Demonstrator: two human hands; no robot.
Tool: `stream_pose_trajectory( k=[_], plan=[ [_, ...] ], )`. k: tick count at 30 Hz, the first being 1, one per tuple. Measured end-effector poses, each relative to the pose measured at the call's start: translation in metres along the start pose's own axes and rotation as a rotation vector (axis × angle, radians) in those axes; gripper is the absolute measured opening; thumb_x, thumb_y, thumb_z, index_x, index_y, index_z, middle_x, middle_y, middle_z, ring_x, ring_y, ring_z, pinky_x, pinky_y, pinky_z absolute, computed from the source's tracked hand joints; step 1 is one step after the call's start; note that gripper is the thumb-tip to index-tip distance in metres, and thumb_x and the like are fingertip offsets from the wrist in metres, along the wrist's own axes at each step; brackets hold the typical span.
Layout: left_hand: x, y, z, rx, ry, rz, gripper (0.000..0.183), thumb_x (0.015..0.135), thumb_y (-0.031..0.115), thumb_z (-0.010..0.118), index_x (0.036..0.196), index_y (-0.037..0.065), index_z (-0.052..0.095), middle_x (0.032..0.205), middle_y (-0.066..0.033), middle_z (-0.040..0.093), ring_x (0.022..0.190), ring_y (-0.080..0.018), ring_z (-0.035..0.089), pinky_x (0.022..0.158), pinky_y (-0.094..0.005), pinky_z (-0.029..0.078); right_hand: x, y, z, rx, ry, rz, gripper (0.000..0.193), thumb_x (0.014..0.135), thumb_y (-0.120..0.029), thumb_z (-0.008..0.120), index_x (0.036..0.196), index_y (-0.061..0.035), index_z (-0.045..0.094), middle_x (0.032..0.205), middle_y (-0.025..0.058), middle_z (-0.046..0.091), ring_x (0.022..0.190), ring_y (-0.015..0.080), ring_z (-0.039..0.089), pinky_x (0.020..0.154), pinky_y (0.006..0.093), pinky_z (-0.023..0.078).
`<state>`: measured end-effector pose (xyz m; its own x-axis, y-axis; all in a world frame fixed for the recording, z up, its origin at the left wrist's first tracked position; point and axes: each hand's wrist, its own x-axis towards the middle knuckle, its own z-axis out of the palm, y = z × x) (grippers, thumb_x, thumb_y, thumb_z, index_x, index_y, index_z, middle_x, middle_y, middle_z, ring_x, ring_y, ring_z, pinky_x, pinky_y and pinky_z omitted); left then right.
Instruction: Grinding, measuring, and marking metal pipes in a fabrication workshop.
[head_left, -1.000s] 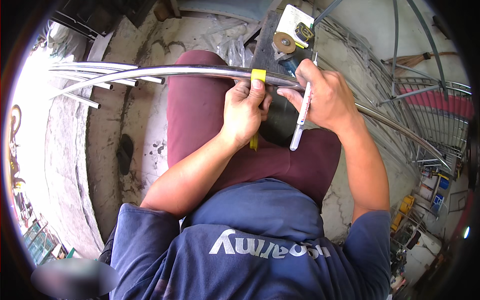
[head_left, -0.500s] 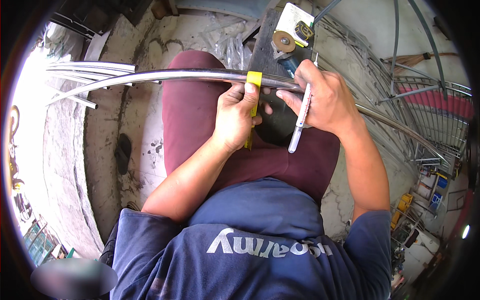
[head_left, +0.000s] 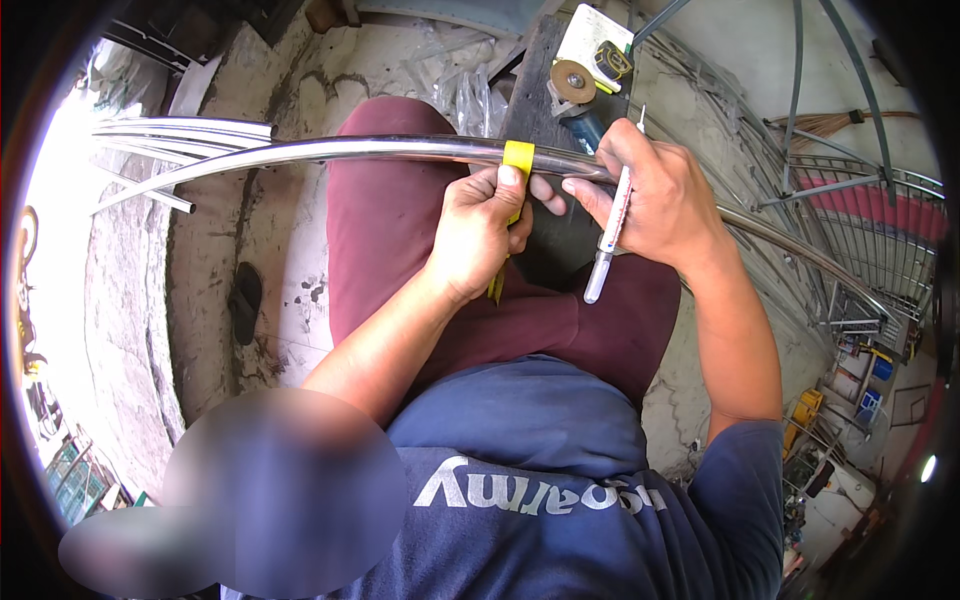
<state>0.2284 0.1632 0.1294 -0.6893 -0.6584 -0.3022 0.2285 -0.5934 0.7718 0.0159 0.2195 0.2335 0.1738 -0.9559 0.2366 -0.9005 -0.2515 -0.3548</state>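
A long shiny metal tube (head_left: 400, 148) lies across my knees, running from far left to lower right. My left hand (head_left: 470, 230) is closed on a yellow strip (head_left: 519, 156) that loops over the tube. The thumb presses the strip against the near side, and its loose tail hangs below the hand. In my right hand (head_left: 675, 205) is a white marker pen (head_left: 612, 235), gripped with its thin tip pointing up and away and its rounded grey end toward me. That hand is against the tube, just right of the strip.
Beyond the tube, a dark bench (head_left: 532, 95) bears an angle grinder (head_left: 585, 128) with a brown disc, a tape measure (head_left: 611, 60) and a white notepad (head_left: 582, 32). More metal tubes (head_left: 215, 130) jut out at left. A dark sandal (head_left: 246, 303) lies on the floor. Metal frames stand right.
My left hand and the yellow strip have shifted slightly right along the tube. The right hand, still holding the pen, has also moved a little right.
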Motion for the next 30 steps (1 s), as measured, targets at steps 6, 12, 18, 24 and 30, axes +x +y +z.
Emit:
stream_pose_trajectory(
  k=[6,12,18,24,30],
  plan=[
    [0.002,-0.005,0.005,-0.023,0.022,0.017,0.047,0.127,0.038,0.047,0.102,0.005,0.068,0.091,-0.0053,0.074,0.064,-0.0088,0.052,0.060,-0.0277,0.046,0.002,-0.008,-0.005,-0.061,-0.008,0.041,0.041,0.092,-0.019,0.093,0.106,-0.0082,0.056,0.075,0.0121,0.069,0.069,0.0388,0.075,0.064,0.0500,0.057],
    [0.000,-0.012,0.006,-0.090,-0.014,0.039,0.045,0.128,0.041,0.045,0.102,0.008,0.062,0.091,-0.0028,0.066,0.067,-0.0095,0.053,0.063,-0.0273,0.046,-0.001,-0.021,-0.008,-0.068,-0.146,0.319,0.033,0.103,-0.021,0.084,0.109,-0.0064,0.055,0.079,0.0182,0.073,0.077,0.0445,0.076,0.069,0.0563,0.055],
    [-0.005,-0.008,0.006,-0.031,-0.022,0.075,0.047,0.127,0.042,0.045,0.101,0.008,0.061,0.090,-0.0019,0.064,0.068,-0.0078,0.049,0.062,-0.0261,0.044,0.000,-0.020,-0.006,0.056,-0.116,0.332,0.035,0.101,-0.020,0.086,0.111,-0.0065,0.056,0.080,0.0167,0.073,0.078,0.0454,0.075,0.069,0.0545,0.055],
    [-0.002,-0.002,0.009,-0.110,-0.010,0.005,0.047,0.127,0.038,0.047,0.105,0.003,0.070,0.083,-0.0012,0.062,0.062,-0.0069,0.045,0.059,-0.0263,0.041,0.001,-0.006,-0.009,0.125,-0.058,0.273,0.037,0.097,-0.017,0.090,0.106,-0.0060,0.056,0.080,0.0143,0.070,0.074,0.0444,0.072,0.067,0.0504,0.054],
    [0.005,0.000,0.014,-0.027,-0.033,0.029,0.047,0.127,0.035,0.046,0.114,-0.001,0.074,0.102,-0.0166,0.081,0.057,-0.0081,0.043,0.057,-0.0268,0.044,-0.002,0.002,-0.010,0.103,-0.048,0.306,0.037,0.096,-0.018,0.091,0.099,-0.0063,0.056,0.075,0.0149,0.067,0.071,0.0440,0.070,0.065,0.0510,0.053]
  ],
)
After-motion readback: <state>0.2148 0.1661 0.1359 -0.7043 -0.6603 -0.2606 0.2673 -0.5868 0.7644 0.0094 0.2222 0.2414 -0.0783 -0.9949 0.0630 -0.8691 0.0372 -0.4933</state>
